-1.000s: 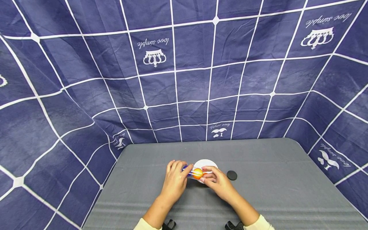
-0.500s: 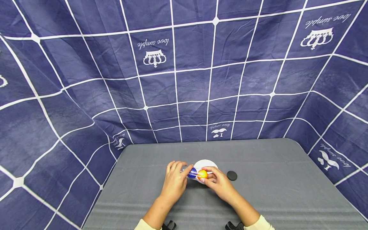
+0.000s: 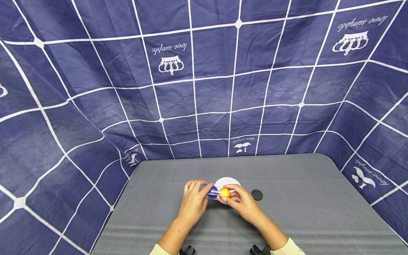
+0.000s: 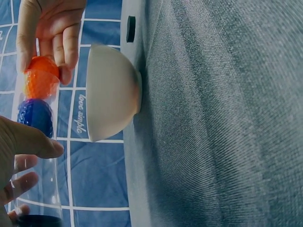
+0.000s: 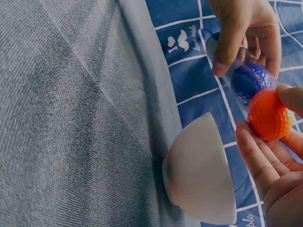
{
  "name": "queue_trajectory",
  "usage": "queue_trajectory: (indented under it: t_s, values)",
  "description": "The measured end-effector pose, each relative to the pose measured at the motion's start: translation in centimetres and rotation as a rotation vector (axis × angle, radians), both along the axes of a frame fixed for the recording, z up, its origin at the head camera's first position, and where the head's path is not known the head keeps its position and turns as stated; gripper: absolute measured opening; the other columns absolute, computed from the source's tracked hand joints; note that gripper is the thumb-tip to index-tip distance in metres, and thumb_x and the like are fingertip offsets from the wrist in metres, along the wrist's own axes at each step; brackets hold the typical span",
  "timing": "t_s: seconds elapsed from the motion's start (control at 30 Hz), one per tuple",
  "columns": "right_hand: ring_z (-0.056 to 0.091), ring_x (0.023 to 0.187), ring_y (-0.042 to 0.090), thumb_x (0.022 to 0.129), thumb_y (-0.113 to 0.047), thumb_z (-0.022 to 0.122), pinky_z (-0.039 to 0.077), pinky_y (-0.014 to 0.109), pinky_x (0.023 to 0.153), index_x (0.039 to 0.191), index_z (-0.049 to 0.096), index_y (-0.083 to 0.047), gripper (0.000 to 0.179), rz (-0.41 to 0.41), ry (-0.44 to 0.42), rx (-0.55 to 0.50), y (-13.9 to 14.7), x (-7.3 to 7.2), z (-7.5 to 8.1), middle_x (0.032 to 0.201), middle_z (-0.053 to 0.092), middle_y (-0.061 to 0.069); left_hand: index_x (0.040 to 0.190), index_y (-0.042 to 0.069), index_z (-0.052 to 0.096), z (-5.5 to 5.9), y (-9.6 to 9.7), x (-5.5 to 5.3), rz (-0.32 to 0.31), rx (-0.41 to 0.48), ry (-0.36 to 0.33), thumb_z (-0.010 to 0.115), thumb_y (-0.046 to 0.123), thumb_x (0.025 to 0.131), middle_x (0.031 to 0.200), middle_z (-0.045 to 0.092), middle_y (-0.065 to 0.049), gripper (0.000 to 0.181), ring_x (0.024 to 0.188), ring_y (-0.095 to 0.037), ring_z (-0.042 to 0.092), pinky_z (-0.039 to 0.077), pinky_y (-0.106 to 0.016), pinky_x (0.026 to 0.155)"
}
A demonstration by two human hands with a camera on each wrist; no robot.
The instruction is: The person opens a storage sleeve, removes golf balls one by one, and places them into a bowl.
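Note:
In the head view my left hand (image 3: 193, 198) grips a clear tube (image 4: 47, 182), which lies sideways above a white bowl (image 3: 227, 181). A black end (image 4: 40, 221) closes the tube on the left hand's side. Inside sits a blue golf ball (image 5: 253, 81), right against an orange golf ball (image 5: 271, 115). The orange one is at the tube's mouth, partly sticking out. My right hand (image 3: 242, 201) pinches it, thumb on one side and fingers on the other, as the right wrist view shows.
A black round cap (image 3: 257, 194) lies on the grey table (image 3: 296, 184), right of the bowl. Blue cloth (image 3: 210, 95) with white lines hangs behind and at both sides. Black straps (image 3: 259, 250) show near the cream sleeves (image 3: 287, 248).
Both golf balls have slid rightward along the tube, the orange one reaching the right hand's fingertips. The blue ball has come out from behind the left fingers. Both hands have barely moved.

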State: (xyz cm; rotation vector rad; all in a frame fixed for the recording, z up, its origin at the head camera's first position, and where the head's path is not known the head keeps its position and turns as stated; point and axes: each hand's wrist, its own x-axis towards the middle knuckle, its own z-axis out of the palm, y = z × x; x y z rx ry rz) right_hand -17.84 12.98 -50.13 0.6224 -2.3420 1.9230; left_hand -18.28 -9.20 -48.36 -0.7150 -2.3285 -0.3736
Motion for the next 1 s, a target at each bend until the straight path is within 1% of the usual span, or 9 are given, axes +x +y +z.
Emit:
queue_trajectory:
  t_s: [0.2,0.47,0.73,0.8,0.87,1.0]
  values:
    - [0.071,0.096,0.014,0.090,-0.013,0.076,0.059,0.021,0.080,0.129,0.061,0.000,0.044,-0.007,0.014,0.004,0.1,0.0,0.0,0.116,0.062,0.022,0.120,0.020,0.073,-0.3,0.0,0.0,0.001,0.021,-0.006,0.080,-0.001,0.067,0.111,0.067,-0.002,0.057,0.106,-0.025,0.063,0.043,-0.051,0.102]
    - [0.071,0.098,0.018,0.090,-0.015,0.077,0.059,0.021,0.081,0.128,0.062,-0.003,0.043,-0.016,0.041,0.012,0.2,0.0,0.1,0.118,0.062,0.020,0.119,0.021,0.073,-0.5,0.1,0.1,0.010,0.044,-0.020,0.086,0.004,0.068,0.109,0.067,-0.001,0.056,0.106,-0.024,0.063,0.043,-0.047,0.100]
    - [0.071,0.098,0.017,0.090,-0.017,0.077,0.060,0.022,0.082,0.128,0.063,-0.002,0.043,-0.012,0.056,0.015,0.2,-0.1,0.2,0.118,0.063,0.019,0.122,0.023,0.072,-0.9,0.0,0.1,0.019,0.064,-0.044,0.089,0.005,0.065,0.110,0.067,0.001,0.061,0.107,-0.023,0.063,0.045,-0.045,0.098]
    - [0.071,0.098,0.017,0.090,-0.015,0.077,0.060,0.023,0.083,0.127,0.063,-0.002,0.042,-0.012,0.064,0.014,0.2,-0.1,0.3,0.117,0.063,0.019,0.122,0.024,0.072,-0.9,0.0,0.1,0.022,0.069,-0.047,0.089,0.006,0.066,0.110,0.066,0.002,0.062,0.107,-0.022,0.063,0.045,-0.045,0.098]
    - [0.071,0.097,0.014,0.090,-0.012,0.076,0.060,0.023,0.082,0.127,0.062,0.000,0.042,-0.010,0.074,0.008,0.3,-0.1,0.4,0.116,0.063,0.020,0.123,0.023,0.071,-1.0,0.0,0.1,0.021,0.076,-0.051,0.089,0.006,0.066,0.110,0.066,0.002,0.063,0.107,-0.022,0.064,0.045,-0.045,0.098]
    - [0.071,0.095,0.012,0.088,-0.008,0.077,0.060,0.023,0.080,0.128,0.061,0.003,0.043,-0.012,0.089,0.009,0.4,-0.3,0.9,0.116,0.062,0.021,0.124,0.022,0.071,-1.1,0.0,0.0,0.027,0.100,-0.074,0.090,0.009,0.066,0.111,0.066,0.001,0.062,0.107,-0.021,0.064,0.047,-0.045,0.096]
